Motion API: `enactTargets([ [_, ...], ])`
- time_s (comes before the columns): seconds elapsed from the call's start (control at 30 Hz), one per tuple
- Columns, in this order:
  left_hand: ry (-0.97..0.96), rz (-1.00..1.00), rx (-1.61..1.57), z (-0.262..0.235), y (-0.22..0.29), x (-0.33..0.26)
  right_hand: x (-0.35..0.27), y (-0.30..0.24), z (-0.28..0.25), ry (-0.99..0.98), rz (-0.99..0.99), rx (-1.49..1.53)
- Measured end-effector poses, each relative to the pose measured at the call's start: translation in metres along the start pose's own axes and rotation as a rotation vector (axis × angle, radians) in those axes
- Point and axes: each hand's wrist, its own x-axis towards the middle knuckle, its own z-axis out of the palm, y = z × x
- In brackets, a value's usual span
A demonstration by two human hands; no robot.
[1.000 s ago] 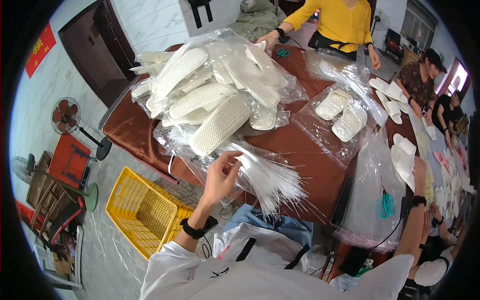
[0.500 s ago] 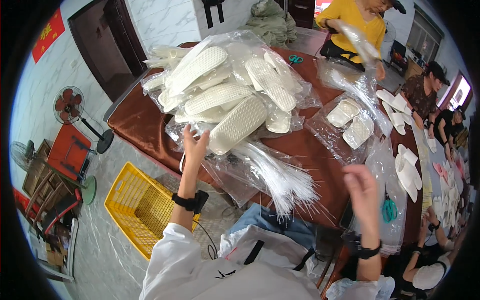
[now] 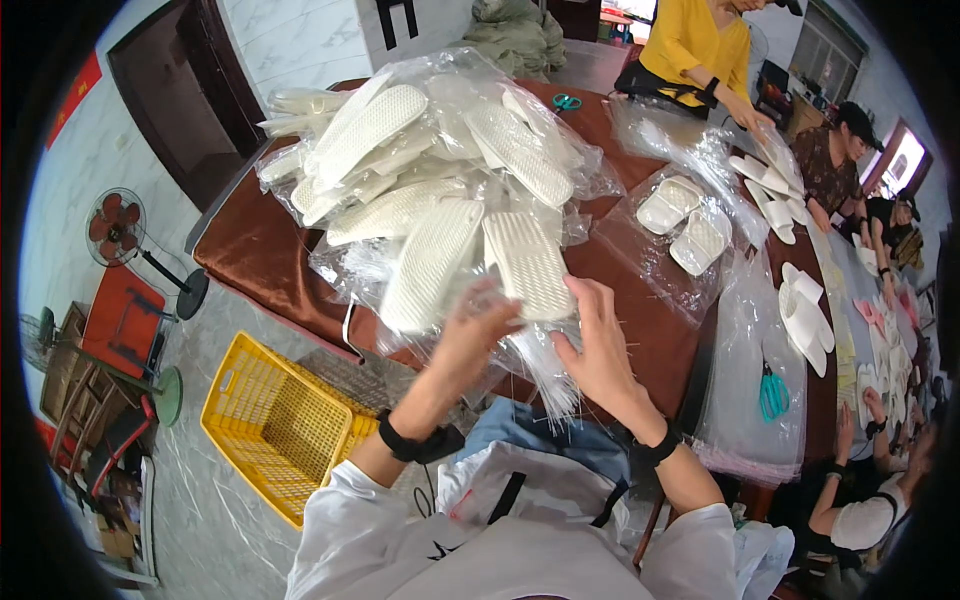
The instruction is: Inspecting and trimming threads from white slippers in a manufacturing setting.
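A white slipper sole with a ribbed tread lies at the front of a heap of bagged white slippers. My right hand is beside its near right edge, thumb and fingers apart, fingertips at the sole. Close to its near left corner is my left hand, smeared by motion, so its grip is unclear. Another pale slipper rests just left of this sole, in clear plastic. Under and between my hands, a bundle of thin white strips fans toward the near table edge.
The brown cloth-covered table carries a bagged slipper pair, teal scissors on plastic bags, and more teal scissors at the back. A yellow crate stands on the floor at left. Co-workers handle slippers along the right side.
Both hands have come together at the front of the heap, the right moving left. The ribbed sole now shows between them. The co-worker in yellow has lowered the bag.
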Motion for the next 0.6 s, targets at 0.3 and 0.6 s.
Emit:
enactTargets([
  [0.3, -0.533, -0.303, 0.47, 0.001, -0.015, -0.063, -0.024, 0.037, -0.016, -0.085, 0.062, -0.121],
  [0.6, 0.124, 0.732, 1.674, -0.053, 0.007, -0.07, -0.003, 0.034, -0.032, 0.094, -0.032, -0.155],
])
